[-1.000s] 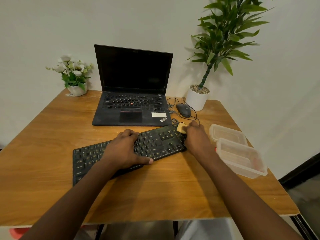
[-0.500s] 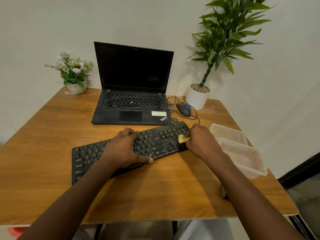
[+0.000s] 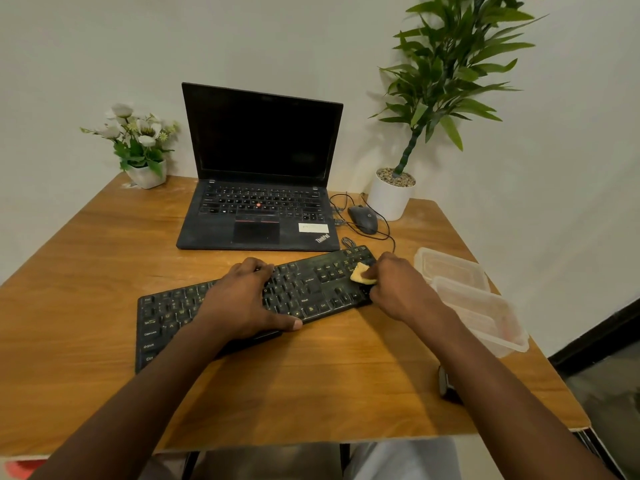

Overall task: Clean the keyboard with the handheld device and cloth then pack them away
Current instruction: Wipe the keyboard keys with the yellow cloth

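A black keyboard (image 3: 313,291) lies slanted on the wooden table (image 3: 311,382), in front of a laptop. My left hand (image 3: 242,299) rests across its middle, thumb hooked over the near edge, holding it down. My right hand (image 3: 398,289) pinches a small yellow cloth (image 3: 362,273) and presses it on the keys at the keyboard's right end. A dark object (image 3: 446,384), perhaps the handheld device, lies on the table mostly hidden under my right forearm.
An open black laptop (image 3: 259,188) stands behind the keyboard. A wired mouse (image 3: 363,219) and its cables lie to the laptop's right. A clear plastic container (image 3: 485,317) and its lid (image 3: 450,268) sit at the right edge. A potted plant (image 3: 391,195) and a flower pot (image 3: 143,171) stand at the back.
My right hand has slid the cloth from the keyboard's far right corner toward me over the right-hand keys. The left hand has stayed in place.
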Demonstrator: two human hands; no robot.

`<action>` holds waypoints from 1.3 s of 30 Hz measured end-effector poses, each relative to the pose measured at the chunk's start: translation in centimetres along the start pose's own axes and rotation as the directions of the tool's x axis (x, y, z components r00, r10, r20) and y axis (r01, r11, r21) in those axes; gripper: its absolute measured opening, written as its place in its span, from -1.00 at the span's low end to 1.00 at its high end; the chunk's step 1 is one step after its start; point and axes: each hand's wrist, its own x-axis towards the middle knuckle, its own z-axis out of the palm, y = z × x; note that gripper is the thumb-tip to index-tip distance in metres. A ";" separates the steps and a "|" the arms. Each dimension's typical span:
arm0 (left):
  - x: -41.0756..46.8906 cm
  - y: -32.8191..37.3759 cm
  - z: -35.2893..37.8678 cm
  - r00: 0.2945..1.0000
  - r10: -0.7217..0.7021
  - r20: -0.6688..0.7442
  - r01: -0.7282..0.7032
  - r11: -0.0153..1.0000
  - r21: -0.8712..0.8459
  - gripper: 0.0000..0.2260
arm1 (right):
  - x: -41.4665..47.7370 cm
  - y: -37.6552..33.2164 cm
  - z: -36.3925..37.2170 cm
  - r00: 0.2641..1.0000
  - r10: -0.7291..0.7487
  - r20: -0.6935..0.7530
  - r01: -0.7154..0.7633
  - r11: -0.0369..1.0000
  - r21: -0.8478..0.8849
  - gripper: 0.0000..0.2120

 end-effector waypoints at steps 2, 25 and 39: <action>-0.1 0.1 0.0 1.000 0.003 -0.001 -0.003 1.000 0.006 0.17 | 0.8 0.0 -1.1 0.999 0.046 -0.019 -0.046 0.999 0.009 -0.66; -0.3 0.0 0.0 1.000 0.015 -0.015 -0.015 1.000 -0.008 0.16 | 5.1 -0.9 -1.2 0.986 0.096 -0.140 -0.108 0.991 -0.084 -0.71; -0.1 -0.1 0.1 1.000 0.006 -0.009 -0.006 1.000 -0.011 0.16 | 4.3 -2.4 0.8 0.998 -0.046 -0.046 0.041 0.995 -0.091 -0.67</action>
